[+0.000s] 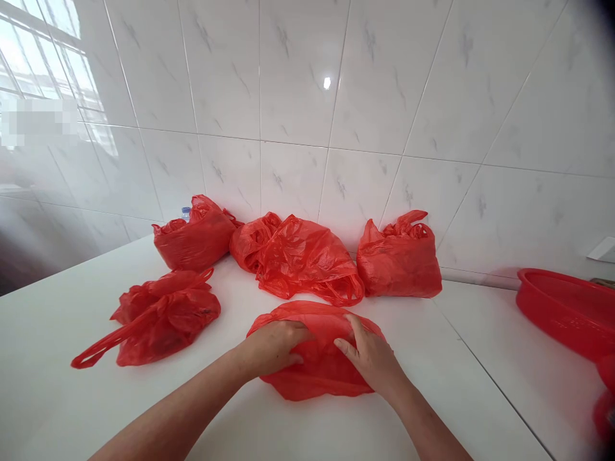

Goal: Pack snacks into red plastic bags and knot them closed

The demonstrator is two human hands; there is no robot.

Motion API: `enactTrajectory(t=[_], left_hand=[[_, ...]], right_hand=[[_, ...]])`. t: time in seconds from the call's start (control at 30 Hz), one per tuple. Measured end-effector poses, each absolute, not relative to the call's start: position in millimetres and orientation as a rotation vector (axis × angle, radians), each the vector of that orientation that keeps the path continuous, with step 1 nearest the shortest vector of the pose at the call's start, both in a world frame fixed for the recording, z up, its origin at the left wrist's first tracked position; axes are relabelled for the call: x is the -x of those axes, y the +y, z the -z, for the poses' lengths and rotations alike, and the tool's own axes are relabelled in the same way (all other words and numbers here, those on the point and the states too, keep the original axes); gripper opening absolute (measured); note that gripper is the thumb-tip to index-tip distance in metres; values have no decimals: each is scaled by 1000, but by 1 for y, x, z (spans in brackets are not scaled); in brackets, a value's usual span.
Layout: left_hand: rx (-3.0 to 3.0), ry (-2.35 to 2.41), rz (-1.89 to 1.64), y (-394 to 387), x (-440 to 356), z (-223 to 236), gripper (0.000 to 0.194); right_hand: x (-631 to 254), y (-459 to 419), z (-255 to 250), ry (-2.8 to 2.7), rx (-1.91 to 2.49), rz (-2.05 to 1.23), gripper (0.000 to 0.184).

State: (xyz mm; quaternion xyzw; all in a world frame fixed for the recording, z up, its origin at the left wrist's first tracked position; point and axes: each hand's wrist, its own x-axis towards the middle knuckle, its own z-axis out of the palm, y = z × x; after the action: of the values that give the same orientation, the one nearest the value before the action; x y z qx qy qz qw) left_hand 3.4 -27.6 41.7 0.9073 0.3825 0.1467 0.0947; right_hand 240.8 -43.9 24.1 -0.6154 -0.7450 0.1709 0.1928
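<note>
The near red bag (327,378) lay on the desk (456,384), its thin film likely light, limp, slippery and easily torn. A gathered fold promised a surer hold than one layer. The left hand (277,349) was half curled at it, grip unclear; the right hand (375,362) touched it, fingers parted, gripping nothing visible. Beyond lay a crumpled bag (307,256).

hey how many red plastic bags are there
At least 5: back-left bag, back-middle bag, back-right bag, front-left bag, and front-centre bag, at left hand and right hand. Back-middle bag may hide another.
</note>
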Motion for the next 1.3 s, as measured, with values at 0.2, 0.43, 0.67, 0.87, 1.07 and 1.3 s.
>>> enactTrajectory(t=[0.2, 0.43, 0.67, 0.87, 1.07, 1.3], left_hand=[[-2899, 1133, -704, -34, 10, -33, 28], [-2015, 1445, -834, -15, 28, 5, 50], [-1585, 1335, -1026, -14, 28, 6, 64], [-1539, 1447, -1130, -11, 37, 0, 64], [-1743, 1491, -1165, -10, 40, 10, 51], [-1814, 1457, -1219, -14, 34, 13, 33]], right_hand=[[-242, -33, -7, -2014, 1725, -564, 64], [-241, -24, -1, -2053, 1703, -621, 55], [-235, -28, 1, -2043, 1532, -503, 38], [-227, -32, 4, -2091, 1246, -118, 37], [-224, -28, 16, -2441, 1495, -233, 69], [-227, -30, 11, -2136, 1308, 3, 38]])
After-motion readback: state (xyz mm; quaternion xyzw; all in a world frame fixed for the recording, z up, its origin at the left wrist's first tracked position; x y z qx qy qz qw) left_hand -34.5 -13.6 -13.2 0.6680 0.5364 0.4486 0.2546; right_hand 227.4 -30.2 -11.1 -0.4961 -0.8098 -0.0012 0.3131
